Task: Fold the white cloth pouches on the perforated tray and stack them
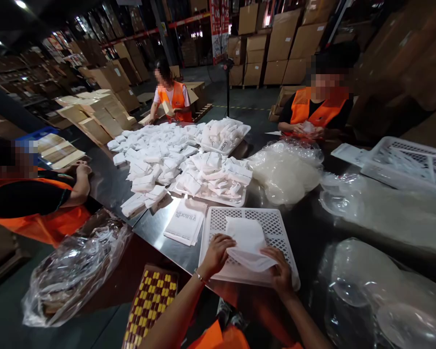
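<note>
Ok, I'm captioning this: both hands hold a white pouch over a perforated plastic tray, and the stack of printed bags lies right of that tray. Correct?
No: the head view shows the stack of printed bags left of the perforated plastic tray. The rest stands.

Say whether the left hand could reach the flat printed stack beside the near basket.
Probably yes: the flat printed stack lies uncovered nearby, with only the basket's rim between, though the left hand would first need to release the white pouch.
</note>
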Motion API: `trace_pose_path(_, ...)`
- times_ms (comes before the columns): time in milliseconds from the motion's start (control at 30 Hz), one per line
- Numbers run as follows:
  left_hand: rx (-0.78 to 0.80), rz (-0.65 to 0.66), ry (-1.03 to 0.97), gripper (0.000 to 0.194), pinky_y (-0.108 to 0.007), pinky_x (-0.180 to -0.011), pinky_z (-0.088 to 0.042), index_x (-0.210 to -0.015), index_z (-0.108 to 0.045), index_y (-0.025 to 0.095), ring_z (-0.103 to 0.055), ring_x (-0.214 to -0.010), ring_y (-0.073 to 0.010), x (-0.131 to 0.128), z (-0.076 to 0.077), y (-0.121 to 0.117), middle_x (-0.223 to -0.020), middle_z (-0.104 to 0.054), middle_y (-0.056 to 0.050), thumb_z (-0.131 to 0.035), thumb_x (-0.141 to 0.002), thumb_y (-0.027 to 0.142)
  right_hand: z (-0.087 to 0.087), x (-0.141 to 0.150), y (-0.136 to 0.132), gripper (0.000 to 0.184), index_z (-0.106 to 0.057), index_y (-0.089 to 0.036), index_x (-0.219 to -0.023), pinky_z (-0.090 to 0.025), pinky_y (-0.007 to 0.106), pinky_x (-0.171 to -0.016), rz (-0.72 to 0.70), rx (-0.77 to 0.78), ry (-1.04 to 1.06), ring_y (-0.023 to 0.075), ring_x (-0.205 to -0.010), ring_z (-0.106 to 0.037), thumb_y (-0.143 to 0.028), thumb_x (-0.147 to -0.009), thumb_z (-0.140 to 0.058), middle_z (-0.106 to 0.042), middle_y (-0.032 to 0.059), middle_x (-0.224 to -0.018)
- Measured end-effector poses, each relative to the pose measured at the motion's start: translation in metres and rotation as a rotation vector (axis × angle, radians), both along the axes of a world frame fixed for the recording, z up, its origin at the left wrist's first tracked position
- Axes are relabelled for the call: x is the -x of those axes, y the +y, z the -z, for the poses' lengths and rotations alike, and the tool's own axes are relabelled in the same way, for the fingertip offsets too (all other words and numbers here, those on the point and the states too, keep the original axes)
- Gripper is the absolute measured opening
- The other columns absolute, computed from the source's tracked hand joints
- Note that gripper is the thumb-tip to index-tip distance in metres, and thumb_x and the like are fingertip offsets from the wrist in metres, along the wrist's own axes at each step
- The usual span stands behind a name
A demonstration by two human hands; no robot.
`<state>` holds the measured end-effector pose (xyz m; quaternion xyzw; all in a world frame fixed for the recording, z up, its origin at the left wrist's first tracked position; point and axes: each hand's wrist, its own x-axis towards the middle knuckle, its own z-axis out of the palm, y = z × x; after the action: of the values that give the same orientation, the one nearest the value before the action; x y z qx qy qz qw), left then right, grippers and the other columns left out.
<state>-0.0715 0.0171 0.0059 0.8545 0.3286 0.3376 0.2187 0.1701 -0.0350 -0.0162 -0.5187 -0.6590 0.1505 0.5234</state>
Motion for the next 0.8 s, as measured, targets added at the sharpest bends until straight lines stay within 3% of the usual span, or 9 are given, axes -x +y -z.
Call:
trace_pose_path(167,0.014,-0.153,0.012,0.044,-0.047,-0.093,-0.038,-0.124,-0.050,0.012,-0.049,-0.107,-0.0264,-0.011,0.003,-0.008,-0.113,-0.058,-0.017,-0.043,-0.088,0.037,0.009,0.013,0.006,0.027,-0.065,-0.021,-0.092,-0.052,0.040,-0.076,0.144,0.040,0.112,0.0240,-0.087,-0.062,-0.032,-0.091,-0.040,-0.066,0.0093,-0.089)
trace_pose_path(300,-0.056,-0.125,0.020,0.030,-0.045,-0.093,-0.035,-0.113,-0.058,0.019,-0.052,-0.102,-0.0224,-0.016,0.002,-0.010,-0.105,-0.065,-0.010,-0.038,-0.091,0.021,0.012,0.010,0.007,0.034,-0.065,-0.018,-0.085,-0.052,0.040,-0.074,0.191,0.075,0.140,0.0232,-0.081,-0.062,-0.041,-0.089,-0.041,-0.066,0.0098,-0.085)
trace_pose_path(433,0.004,-0.032,-0.049,0.035,-0.046,-0.096,-0.034,-0.120,-0.056,0.017,-0.051,-0.106,-0.0238,-0.012,-0.007,-0.009,-0.112,-0.063,-0.011,-0.039,-0.093,0.032,0.006,0.004,0.001,0.042,-0.067,-0.019,-0.078,-0.051,0.041,-0.078,0.189,0.137,0.135,0.0245,-0.084,-0.062,-0.053,-0.086,-0.044,-0.067,0.0112,-0.085)
trace_pose_path(533,0.227,-0.241,-0.219,0.034,-0.035,-0.083,-0.042,-0.096,-0.064,0.016,-0.055,-0.089,-0.0195,-0.017,-0.010,-0.011,-0.091,-0.065,-0.009,-0.037,-0.095,0.036,0.002,0.006,-0.001,0.049,-0.065,-0.018,-0.074,-0.052,0.040,-0.072,0.274,0.196,0.136,0.0245,-0.079,-0.063,-0.060,-0.084,-0.042,-0.067,0.0116,-0.081)
trace_pose_path(667,0.553,-0.597,-0.453,0.043,-0.026,-0.060,-0.039,-0.071,-0.057,0.016,-0.050,-0.064,-0.0147,-0.038,-0.011,-0.012,-0.066,-0.056,-0.002,-0.039,-0.092,0.049,0.001,0.015,0.002,0.057,-0.063,-0.017,-0.069,-0.049,0.033,-0.060,0.429,0.283,0.128,0.0216,-0.066,-0.061,-0.067,-0.081,-0.040,-0.066,0.0097,-0.068)
trace_pose_path(800,0.540,-0.757,-0.452,0.046,-0.027,-0.057,-0.037,-0.069,-0.049,0.019,-0.046,-0.059,-0.0147,-0.057,-0.012,-0.011,-0.063,-0.051,-0.002,-0.030,-0.094,0.053,-0.003,0.024,0.007,0.065,-0.064,-0.014,-0.072,-0.041,0.030,-0.053,0.609,0.350,0.093,0.0204,-0.056,-0.058,-0.070,-0.082,-0.033,-0.064,0.0115,-0.063)
